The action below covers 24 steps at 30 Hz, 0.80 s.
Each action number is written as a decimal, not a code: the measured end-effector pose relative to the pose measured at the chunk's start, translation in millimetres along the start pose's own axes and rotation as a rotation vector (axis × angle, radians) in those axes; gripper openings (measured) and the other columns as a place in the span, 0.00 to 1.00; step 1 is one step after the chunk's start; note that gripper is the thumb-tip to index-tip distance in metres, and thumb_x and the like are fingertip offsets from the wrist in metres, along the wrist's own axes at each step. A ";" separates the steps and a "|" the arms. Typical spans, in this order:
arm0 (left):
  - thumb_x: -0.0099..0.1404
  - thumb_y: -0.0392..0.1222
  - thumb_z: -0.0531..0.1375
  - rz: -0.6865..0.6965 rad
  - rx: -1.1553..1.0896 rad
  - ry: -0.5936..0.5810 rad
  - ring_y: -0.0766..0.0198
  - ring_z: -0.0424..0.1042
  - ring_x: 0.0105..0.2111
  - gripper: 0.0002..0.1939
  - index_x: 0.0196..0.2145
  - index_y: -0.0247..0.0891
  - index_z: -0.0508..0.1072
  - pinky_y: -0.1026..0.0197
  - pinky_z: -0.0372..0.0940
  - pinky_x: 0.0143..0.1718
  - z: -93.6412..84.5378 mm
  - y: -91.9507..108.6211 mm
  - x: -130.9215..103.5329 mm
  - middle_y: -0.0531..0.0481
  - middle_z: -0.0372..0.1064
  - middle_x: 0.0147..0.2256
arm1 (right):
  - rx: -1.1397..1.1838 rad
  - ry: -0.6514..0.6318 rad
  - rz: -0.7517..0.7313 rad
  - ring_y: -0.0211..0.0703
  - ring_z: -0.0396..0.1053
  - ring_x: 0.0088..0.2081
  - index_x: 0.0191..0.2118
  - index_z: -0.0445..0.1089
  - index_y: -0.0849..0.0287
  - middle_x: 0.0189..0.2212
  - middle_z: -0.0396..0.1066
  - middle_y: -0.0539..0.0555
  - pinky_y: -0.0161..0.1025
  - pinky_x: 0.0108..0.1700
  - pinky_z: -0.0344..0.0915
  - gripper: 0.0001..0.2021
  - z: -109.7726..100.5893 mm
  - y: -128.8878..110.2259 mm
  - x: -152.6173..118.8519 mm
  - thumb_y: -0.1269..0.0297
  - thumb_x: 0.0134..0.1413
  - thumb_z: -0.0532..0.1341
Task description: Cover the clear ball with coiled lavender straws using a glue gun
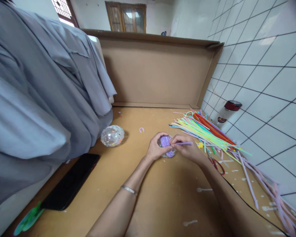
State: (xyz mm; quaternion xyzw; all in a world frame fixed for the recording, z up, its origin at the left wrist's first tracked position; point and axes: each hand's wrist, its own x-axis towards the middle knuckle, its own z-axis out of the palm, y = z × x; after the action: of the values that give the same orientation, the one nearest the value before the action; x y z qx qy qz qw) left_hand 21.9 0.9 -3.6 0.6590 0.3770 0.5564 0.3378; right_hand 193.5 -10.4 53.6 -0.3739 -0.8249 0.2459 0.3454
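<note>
At the middle of the table, my left hand point(156, 148) is wrapped round the near left side of a small clear ball point(165, 142). Rows of purple pipe cleaner cover much of its top. From the right, my right hand point(187, 149) pinches a purple pipe cleaner point(184, 143) against the ball, and one end sticks out to the right past the fingers. The fingertips hide where this strand meets the wound rows. Farther left stands a second clear ball point(112, 135) with coloured specks in it. A short pink curved piece point(141, 130) lies between the two balls.
Many-coloured pipe cleaners point(207, 130) lie heaped at right, with red-handled scissors point(218, 166) near them. A lidded jar point(227, 112) stands by the tiled wall. A black phone point(71, 182) is at left, below grey cloth point(51, 82). Cardboard point(158, 72) closes the back.
</note>
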 end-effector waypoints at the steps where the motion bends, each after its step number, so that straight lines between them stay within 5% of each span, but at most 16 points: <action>1: 0.47 0.45 0.69 0.003 -0.006 -0.005 0.57 0.70 0.42 0.24 0.42 0.37 0.70 0.56 0.65 0.47 -0.2 -0.3 0.0 0.45 0.70 0.41 | 0.003 0.004 0.000 0.40 0.70 0.32 0.30 0.72 0.59 0.29 0.74 0.52 0.36 0.38 0.64 0.05 0.2 0.3 0.1 0.70 0.50 0.58; 15: 0.51 0.47 0.68 0.147 -0.026 -0.047 0.56 0.70 0.46 0.19 0.38 0.38 0.71 0.51 0.63 0.51 -1.3 -8.8 0.8 0.44 0.69 0.43 | 0.033 0.001 0.029 0.41 0.71 0.34 0.30 0.72 0.58 0.31 0.75 0.52 0.37 0.40 0.65 0.04 1.5 2.7 1.1 0.68 0.50 0.59; 24: 0.34 0.55 0.73 0.267 0.234 -0.117 0.49 0.64 0.52 0.41 0.45 0.40 0.66 0.45 0.60 0.53 -3.8 -13.9 -3.4 0.40 0.65 0.49 | 0.022 0.002 0.055 0.39 0.68 0.30 0.29 0.71 0.59 0.27 0.73 0.51 0.35 0.36 0.63 0.05 0.1 -5.5 1.2 0.67 0.50 0.58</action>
State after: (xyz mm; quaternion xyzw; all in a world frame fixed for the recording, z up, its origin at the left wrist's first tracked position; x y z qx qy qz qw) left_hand 16.2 4.8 -16.6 0.7691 0.3280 0.5095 0.2032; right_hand 190.4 -12.8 57.7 -0.3928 -0.8113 0.2641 0.3433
